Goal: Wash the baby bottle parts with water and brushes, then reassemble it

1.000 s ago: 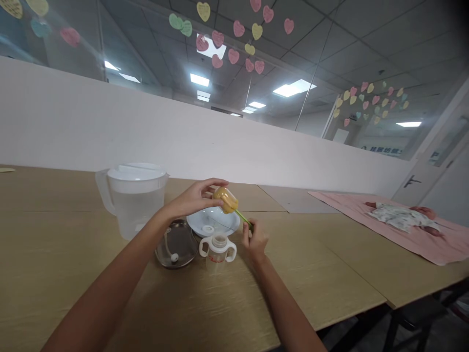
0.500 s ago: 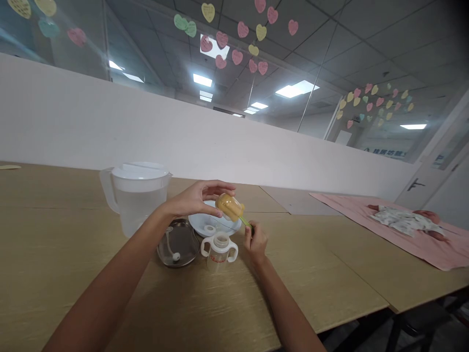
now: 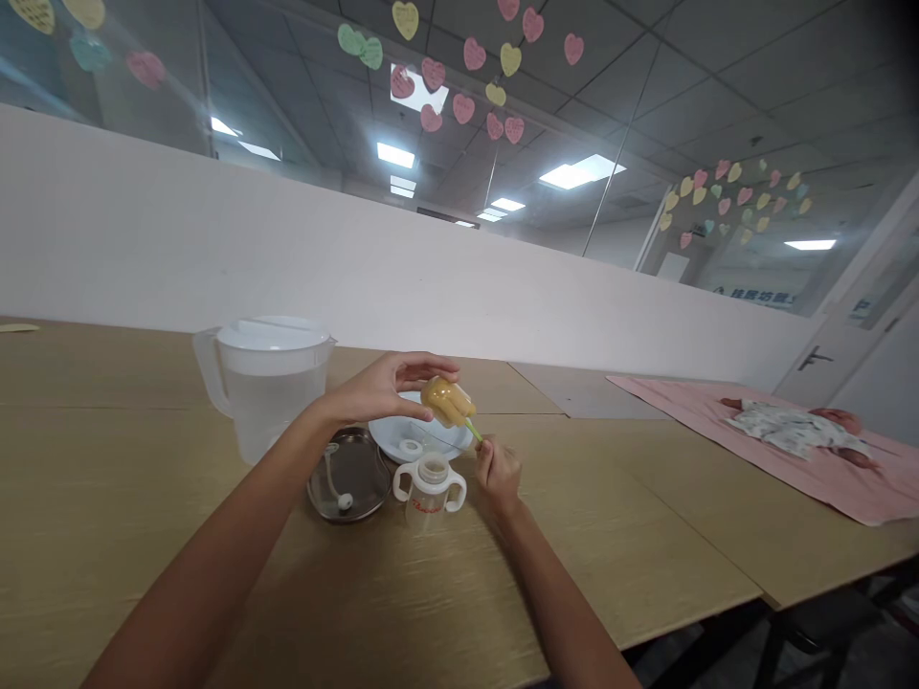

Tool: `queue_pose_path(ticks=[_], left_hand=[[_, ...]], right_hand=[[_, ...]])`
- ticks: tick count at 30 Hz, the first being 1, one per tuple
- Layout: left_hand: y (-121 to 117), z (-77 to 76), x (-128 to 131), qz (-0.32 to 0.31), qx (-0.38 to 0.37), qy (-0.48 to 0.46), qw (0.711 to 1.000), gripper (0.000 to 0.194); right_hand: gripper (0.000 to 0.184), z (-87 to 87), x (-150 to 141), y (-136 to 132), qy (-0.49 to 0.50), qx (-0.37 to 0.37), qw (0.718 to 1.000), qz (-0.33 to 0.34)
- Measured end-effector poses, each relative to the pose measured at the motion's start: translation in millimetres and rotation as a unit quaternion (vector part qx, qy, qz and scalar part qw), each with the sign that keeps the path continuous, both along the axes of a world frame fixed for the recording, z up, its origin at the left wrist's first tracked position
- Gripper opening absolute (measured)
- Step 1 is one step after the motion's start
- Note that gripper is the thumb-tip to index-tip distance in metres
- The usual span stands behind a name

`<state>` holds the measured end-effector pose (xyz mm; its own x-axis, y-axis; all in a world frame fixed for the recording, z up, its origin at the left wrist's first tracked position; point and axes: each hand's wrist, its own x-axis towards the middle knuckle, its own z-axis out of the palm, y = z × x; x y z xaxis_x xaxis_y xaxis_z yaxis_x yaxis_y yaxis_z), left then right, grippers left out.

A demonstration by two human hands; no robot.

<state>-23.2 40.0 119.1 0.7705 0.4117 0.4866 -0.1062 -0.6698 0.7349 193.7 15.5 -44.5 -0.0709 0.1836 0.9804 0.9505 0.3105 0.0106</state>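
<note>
My left hand (image 3: 402, 385) grips a clear dome-shaped bottle cap (image 3: 468, 390), thumb below and fingers above. Inside the cap sits the yellow sponge head of a bottle brush (image 3: 446, 402). Its thin green handle is pinched in my right hand (image 3: 499, 471), lower and to the right. Under them a two-handled baby bottle (image 3: 428, 498) stands upright with its mouth uncovered. Behind it is a white bowl (image 3: 392, 442) with a white ring (image 3: 411, 448) in it. A dark metal tray (image 3: 363, 478) to the left carries a straw with a weighted end (image 3: 343, 500).
A lidded pitcher (image 3: 269, 383) of clear liquid stands at the back left, near the white wall (image 3: 431, 287). Far right, a baby doll (image 3: 796, 431) in patterned clothes lies on a pink mat (image 3: 682, 411). The wooden table (image 3: 610, 536) ends at the lower right, beside a dark stool (image 3: 818, 612).
The cap and brush shifted slightly right and down, then stayed nearly in place. The brush has turned in the cap, and my right hand has come closer up its handle. The view swung slightly.
</note>
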Motion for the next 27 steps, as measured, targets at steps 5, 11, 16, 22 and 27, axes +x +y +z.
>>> queue_pose_path(ticks=[5, 11, 16, 22, 27], left_hand=[[4.1, -5.4, 6.2, 0.052, 0.023, -0.01, 0.998, 0.051], [9.9, -11.8, 9.7, 0.076, 0.035, -0.006, 0.996, 0.051], [16.9, -15.0, 9.2, 0.091, 0.037, -0.006, 0.995, 0.05], [25.5, -17.6, 3.7, 0.09, 0.008, 0.018, 0.996, 0.053], [22.7, -13.8, -0.2, 0.078, -0.007, 0.037, 0.996, 0.052]], right_hand=[[0.034, 3.5, -0.7, -2.1, 0.018, -0.008, 1.0, -0.001], [0.037, 11.1, -2.2, -8.5, 0.027, -0.039, 0.998, -0.03], [0.034, 10.0, -3.9, -4.9, 0.062, -0.018, 0.996, -0.065], [0.025, 8.5, -4.3, -2.3, 0.045, -0.015, 0.999, -0.009], [0.025, 10.7, -3.1, -4.4, 0.005, -0.01, 1.0, -0.016]])
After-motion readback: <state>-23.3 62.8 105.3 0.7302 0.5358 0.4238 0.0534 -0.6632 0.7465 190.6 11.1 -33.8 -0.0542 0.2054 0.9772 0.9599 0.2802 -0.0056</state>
